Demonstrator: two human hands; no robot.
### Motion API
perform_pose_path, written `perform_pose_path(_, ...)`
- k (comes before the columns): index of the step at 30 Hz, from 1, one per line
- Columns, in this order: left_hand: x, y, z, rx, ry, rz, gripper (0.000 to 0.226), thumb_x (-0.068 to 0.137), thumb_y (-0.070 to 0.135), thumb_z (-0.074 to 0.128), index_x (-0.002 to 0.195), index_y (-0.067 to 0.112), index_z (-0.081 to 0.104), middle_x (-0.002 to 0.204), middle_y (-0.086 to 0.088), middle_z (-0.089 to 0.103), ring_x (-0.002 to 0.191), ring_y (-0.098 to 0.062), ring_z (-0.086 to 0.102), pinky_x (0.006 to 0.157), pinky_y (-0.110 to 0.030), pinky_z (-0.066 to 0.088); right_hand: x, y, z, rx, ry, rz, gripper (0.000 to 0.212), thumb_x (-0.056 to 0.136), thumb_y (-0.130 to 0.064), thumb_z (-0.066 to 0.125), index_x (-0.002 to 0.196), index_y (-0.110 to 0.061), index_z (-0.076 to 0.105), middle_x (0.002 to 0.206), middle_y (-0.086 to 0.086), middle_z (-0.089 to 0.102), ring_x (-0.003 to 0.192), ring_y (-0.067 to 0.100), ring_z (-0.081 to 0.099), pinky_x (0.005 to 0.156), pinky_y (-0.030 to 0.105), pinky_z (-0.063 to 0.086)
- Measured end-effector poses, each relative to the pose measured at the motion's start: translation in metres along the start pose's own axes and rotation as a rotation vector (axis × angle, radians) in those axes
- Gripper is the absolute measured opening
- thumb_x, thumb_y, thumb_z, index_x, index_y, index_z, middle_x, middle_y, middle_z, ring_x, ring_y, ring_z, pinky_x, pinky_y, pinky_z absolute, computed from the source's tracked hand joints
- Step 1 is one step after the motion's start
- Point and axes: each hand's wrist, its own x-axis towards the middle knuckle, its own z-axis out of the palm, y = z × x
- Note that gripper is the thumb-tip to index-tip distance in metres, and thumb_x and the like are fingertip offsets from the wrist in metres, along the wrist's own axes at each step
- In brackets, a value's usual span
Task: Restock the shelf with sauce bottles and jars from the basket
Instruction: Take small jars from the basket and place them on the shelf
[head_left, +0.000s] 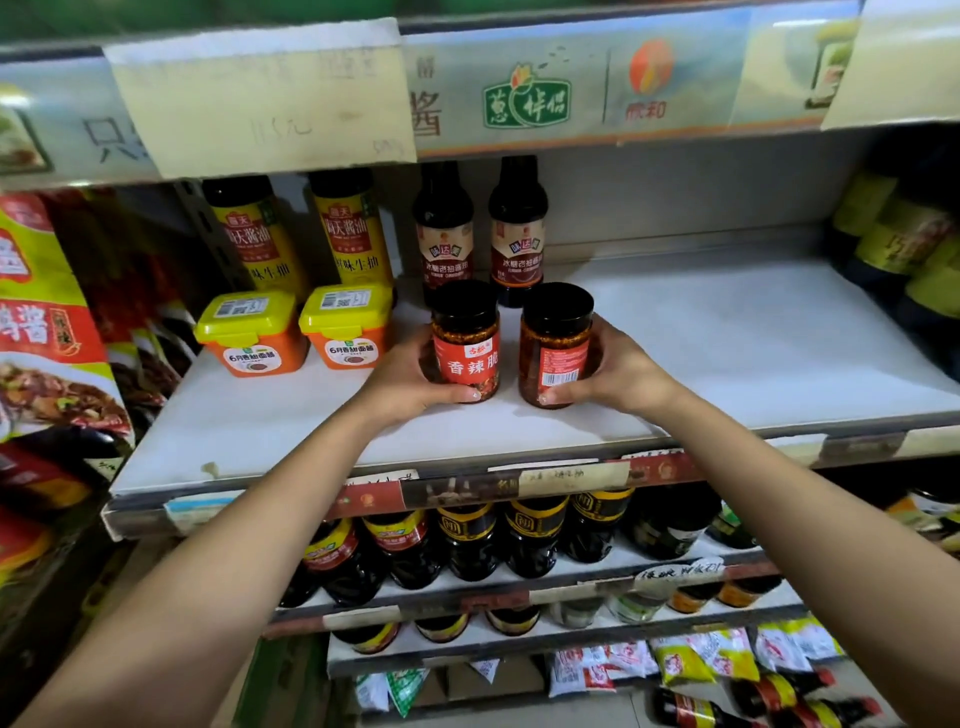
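Two chili sauce jars with black lids stand side by side on the white shelf (727, 332). My left hand (402, 376) wraps the left jar (467, 340), whose red label faces me. My right hand (615, 371) grips the right jar (555, 345), its barcode side turned toward me. Both jars rest upright on the shelf board, just in front of two dark soy sauce bottles (480, 228). The basket is out of view.
Two yellow-labelled soy bottles (301, 234) and two yellow-lidded orange tubs (296, 332) stand at the shelf's left. Dark bottles (904, 244) crowd the right end. Red-and-green sauce packets (41, 312) hang at the far left. Lower shelves hold several jars and bottles (498, 540).
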Motion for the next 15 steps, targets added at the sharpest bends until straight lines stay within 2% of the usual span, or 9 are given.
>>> perform_pose_path(2,-0.001,-0.002,0.0,-0.026,0.001,0.002,0.071,0.058,0.003,0.082,0.113,0.03,0.046,0.102,0.01,0.061,0.095,-0.004,0.059,0.066,-0.013,0.052,-0.001,0.0,0.008,-0.047,0.103,-0.001,0.08,0.051,-0.02,0.09,0.114,-0.026,0.041,0.099,-0.013,0.06,0.093,0.007,0.06,0.081,0.022,0.047)
perform_pose_path(4,-0.001,-0.002,0.001,-0.023,-0.001,0.003,0.072,0.059,0.004,0.082,0.114,0.031,0.045,0.102,0.015,0.06,0.094,0.003,0.058,0.063,-0.008,0.05,-0.001,-0.001,0.015,-0.08,0.173,-0.017,0.08,0.05,-0.025,0.09,0.11,-0.029,0.037,0.096,-0.016,0.056,0.09,0.007,0.057,0.079,0.021,0.044)
perform_pose_path(9,0.0,-0.005,0.0,-0.015,0.001,0.002,0.071,0.06,0.006,0.082,0.113,0.033,0.043,0.101,0.018,0.058,0.093,0.005,0.055,0.061,-0.005,0.047,-0.002,0.001,0.012,-0.056,0.115,-0.01,0.082,0.054,-0.022,0.088,0.119,-0.027,0.039,0.111,-0.004,0.059,0.105,0.015,0.058,0.093,0.033,0.047)
perform_pose_path(12,0.0,-0.007,0.0,-0.037,-0.009,-0.008,0.071,0.061,0.007,0.082,0.115,0.032,0.044,0.106,0.013,0.058,0.097,0.001,0.056,0.062,-0.009,0.05,-0.003,0.002,0.012,-0.092,0.134,-0.006,0.082,0.054,-0.025,0.088,0.122,-0.024,0.042,0.113,-0.004,0.06,0.105,0.015,0.058,0.093,0.032,0.046)
perform_pose_path(15,0.0,-0.007,0.0,-0.028,-0.012,-0.011,0.068,0.061,0.009,0.082,0.112,0.035,0.044,0.102,0.018,0.058,0.094,0.004,0.056,0.063,-0.008,0.049,-0.003,0.001,0.012,-0.089,0.139,-0.011,0.082,0.056,-0.024,0.088,0.123,-0.024,0.042,0.113,-0.004,0.059,0.103,0.013,0.057,0.091,0.029,0.045)
